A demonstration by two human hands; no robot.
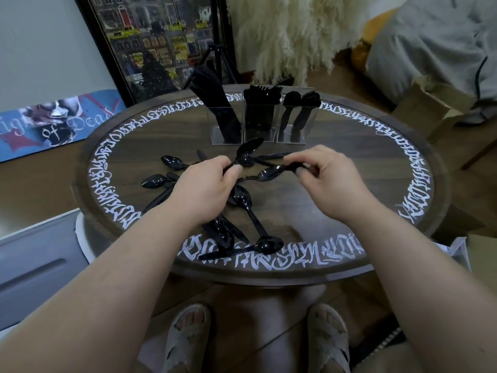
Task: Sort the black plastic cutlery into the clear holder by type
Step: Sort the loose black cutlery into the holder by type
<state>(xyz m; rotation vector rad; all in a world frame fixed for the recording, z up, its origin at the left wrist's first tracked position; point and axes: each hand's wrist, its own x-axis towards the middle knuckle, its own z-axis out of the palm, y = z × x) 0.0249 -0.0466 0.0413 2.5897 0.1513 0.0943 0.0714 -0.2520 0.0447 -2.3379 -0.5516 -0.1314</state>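
My left hand [207, 184] pinches the handle of a black spoon [248, 150] whose bowl points up and away. My right hand [326, 175] grips another black spoon [270, 173] by the handle, bowl toward the left hand. Several loose black spoons [265, 244] lie scattered on the round table [376, 162] under and left of my hands. The clear three-compartment holder [259, 118] stands at the far side: knives on the left, forks in the middle, spoons on the right.
White lettering rings the table edge. A skateboard deck [53, 122], a framed picture [158, 41] and a tripod stand behind the table on the left. Cardboard boxes [430, 103] sit at the right. My sandalled feet are below the near edge.
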